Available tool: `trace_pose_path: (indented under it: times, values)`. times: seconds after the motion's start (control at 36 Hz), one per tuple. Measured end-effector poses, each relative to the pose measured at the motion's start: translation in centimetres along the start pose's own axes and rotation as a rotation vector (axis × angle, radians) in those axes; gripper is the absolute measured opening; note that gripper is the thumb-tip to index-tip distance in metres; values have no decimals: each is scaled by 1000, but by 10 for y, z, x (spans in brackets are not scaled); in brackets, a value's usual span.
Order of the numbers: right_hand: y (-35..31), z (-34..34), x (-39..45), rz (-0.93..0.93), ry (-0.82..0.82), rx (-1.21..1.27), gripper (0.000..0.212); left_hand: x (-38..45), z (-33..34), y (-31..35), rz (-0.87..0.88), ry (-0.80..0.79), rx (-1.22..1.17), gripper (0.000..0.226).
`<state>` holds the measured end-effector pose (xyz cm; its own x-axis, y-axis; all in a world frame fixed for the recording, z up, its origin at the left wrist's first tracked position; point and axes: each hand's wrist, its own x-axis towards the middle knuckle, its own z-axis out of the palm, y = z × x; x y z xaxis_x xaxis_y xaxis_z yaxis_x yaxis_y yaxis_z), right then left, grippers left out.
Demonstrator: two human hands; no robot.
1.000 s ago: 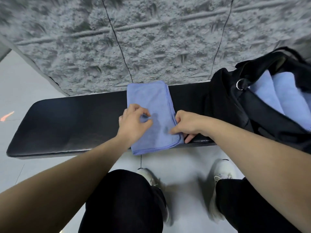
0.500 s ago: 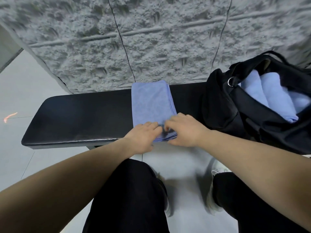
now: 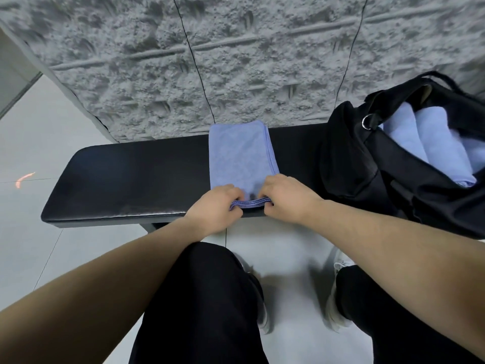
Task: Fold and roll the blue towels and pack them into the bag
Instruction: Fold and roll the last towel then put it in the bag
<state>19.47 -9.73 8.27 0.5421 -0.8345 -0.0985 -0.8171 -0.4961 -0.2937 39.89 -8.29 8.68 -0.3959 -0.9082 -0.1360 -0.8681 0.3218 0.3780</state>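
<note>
left hand (image 3: pixel 215 206) and right hand (image 3: pixel 284 199), fingers curled, pinch the near hem of one folded towel (image 3: pixel 240 153) lying across the bench (image 3: pixel 126 179). two rolled towels (image 3: pixel 430 151) fill the bag (image 3: pixel 354 164), right. bench surface left is bare.

A rough grey wall (image 3: pixel 236 61) filled the top of the frame, its stone-like texture cut by thin dark seams running down and shallow ridges running across. Below it, across the middle, stood a black padded bench (image 3: pixel 126 179) with a glossy top catching dull reflections. Pale floor tiles (image 3: pixel 39 132) with thin joints spread over the left and lower centre. A small orange mark (image 3: pixel 23 179) glowed on the floor at the left edge.
</note>
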Motion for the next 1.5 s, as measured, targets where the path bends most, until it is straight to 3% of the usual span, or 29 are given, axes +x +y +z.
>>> trace_pose_path:
  times: [0.19,0.36,0.5,0.69,0.81,0.94,1.11,1.28,1.39,1.5]
  values:
    - [6,-4,1,183,-109,239,28,-2,5,-9,-20,-15,-54,27]
    - [12,-9,2,172,-101,283,28,-1,6,-12,-20,-6,-94,40]
    - [13,-12,1,38,-88,118,22,-6,5,-18,30,99,-150,47]
    - [13,-6,4,-29,-45,-128,31,-4,5,-19,105,89,119,37]
    - [7,-5,4,-102,93,-410,11,-1,-2,-16,171,129,250,26]
    - [-2,-4,1,-124,43,-568,28,1,-6,-12,210,139,479,33]
    - [-3,3,0,-155,15,-466,29,4,-5,-15,196,158,564,31]
    - [4,7,1,-140,86,-415,31,1,-5,-16,192,161,669,4]
    - [1,2,3,-94,78,-330,13,0,-5,-13,185,154,640,23]
    - [0,1,6,3,28,-230,26,3,-5,-13,171,186,675,6]
